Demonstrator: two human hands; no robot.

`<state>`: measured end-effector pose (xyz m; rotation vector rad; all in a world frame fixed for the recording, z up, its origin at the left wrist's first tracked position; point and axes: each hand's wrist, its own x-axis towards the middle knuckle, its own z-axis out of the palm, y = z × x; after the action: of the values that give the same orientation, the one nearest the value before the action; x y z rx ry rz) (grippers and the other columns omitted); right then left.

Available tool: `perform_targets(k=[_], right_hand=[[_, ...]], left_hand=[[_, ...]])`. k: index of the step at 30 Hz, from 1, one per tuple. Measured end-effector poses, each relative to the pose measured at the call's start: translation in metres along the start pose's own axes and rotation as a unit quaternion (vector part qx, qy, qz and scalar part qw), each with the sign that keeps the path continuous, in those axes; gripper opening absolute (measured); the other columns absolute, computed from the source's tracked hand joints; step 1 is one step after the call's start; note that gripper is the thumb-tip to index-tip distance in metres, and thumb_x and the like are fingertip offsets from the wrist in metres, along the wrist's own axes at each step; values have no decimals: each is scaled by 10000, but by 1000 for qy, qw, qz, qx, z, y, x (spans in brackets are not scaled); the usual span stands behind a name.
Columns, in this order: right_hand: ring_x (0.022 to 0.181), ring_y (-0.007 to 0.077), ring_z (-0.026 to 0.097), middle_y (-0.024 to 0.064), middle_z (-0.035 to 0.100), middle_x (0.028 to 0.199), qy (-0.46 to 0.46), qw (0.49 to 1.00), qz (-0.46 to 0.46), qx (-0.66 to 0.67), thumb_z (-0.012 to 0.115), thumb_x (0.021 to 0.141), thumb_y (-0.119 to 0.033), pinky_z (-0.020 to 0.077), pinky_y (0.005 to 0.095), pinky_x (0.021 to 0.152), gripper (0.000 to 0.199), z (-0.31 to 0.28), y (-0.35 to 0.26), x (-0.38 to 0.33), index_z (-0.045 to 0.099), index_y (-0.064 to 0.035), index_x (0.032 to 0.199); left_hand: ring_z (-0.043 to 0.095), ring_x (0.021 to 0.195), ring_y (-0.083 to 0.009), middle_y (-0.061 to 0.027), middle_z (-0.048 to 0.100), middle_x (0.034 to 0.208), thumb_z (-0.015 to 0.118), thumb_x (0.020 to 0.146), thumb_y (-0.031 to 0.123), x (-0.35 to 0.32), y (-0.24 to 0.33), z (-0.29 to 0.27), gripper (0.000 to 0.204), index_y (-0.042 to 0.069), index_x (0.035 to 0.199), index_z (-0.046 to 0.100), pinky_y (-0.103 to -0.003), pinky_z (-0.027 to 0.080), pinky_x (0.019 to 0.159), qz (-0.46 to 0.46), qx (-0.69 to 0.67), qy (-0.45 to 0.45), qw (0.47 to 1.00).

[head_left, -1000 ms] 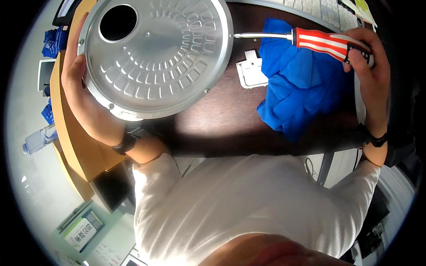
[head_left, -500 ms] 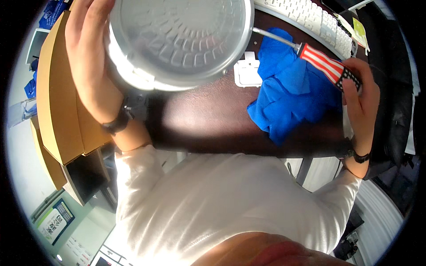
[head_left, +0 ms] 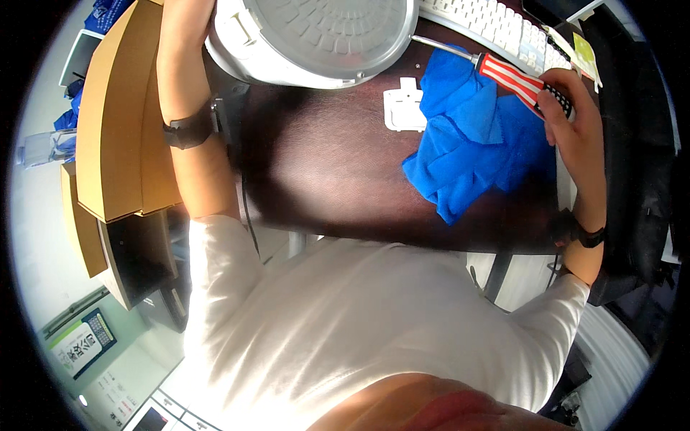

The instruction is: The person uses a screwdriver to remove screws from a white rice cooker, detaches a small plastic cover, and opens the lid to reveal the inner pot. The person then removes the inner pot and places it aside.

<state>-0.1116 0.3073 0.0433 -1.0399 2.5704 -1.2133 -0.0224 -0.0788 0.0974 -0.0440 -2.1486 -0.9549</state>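
Observation:
At the top of the view a round white appliance (head_left: pixel 309 72) shows its silver-grey face with a ring pattern pressed into it. My left hand (head_left: pixel 188 21) is at its left side; the fingers run out past the upper edge, so their grip is hidden. In my right hand (head_left: pixel 571 115) is a screwdriver (head_left: pixel 507 75) with a red-and-white striped handle and a dark, white-dotted end. The shaft points left, and its tip is at the right rim of the appliance; I cannot tell whether they touch. Beneath the screwdriver lies a crumpled blue cloth (head_left: pixel 467 144).
A small white plastic part (head_left: pixel 402 113) lies left of the cloth on the dark brown desk (head_left: pixel 323 158). Near it is a tiny metal piece (head_left: pixel 417 66). A white keyboard (head_left: pixel 496 29) stands beyond the screwdriver. Cardboard boxes (head_left: pixel 115 122) are at the left, beside my left arm.
The appliance has shifted up and slightly right in the view, and my left hand has gone up with it, its fingers leaving the picture. My right hand and the screwdriver have moved slightly up and left.

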Motion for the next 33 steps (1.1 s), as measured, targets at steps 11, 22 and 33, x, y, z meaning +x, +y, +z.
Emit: perform_targets(k=[11, 22, 33], right_hand=[[605, 60, 523, 35, 584, 880, -27, 992, 85, 94, 678, 849, -212, 422, 194, 508, 354, 4, 3, -24, 544, -47, 1131], [591, 67, 514, 38, 572, 821, 13, 978, 57, 200, 627, 882, -161, 400, 205, 523, 295, 8, 12, -48, 548, -18, 1127], [592, 61, 514, 34, 568, 826, 3, 974, 71, 214, 632, 881, -162, 407, 198, 519, 301, 8, 17, -60, 540, -26, 1133]], left_hand=[[550, 790, -107, -46, 610, 833, 511, 915, 98, 13, -3, 0, 165, -14, 899, 631, -234, 438, 696, -8, -23, -57, 998], [616, 1001, -125, -83, 665, 1035, 480, 962, 200, 7, -38, -22, 311, 31, 1183, 620, -263, 495, 840, 108, 138, -100, 979], [629, 1001, -158, -118, 637, 1137, 444, 970, 177, -2, -19, -16, 352, -7, 1241, 572, -276, 505, 853, -23, 82, -100, 991]])
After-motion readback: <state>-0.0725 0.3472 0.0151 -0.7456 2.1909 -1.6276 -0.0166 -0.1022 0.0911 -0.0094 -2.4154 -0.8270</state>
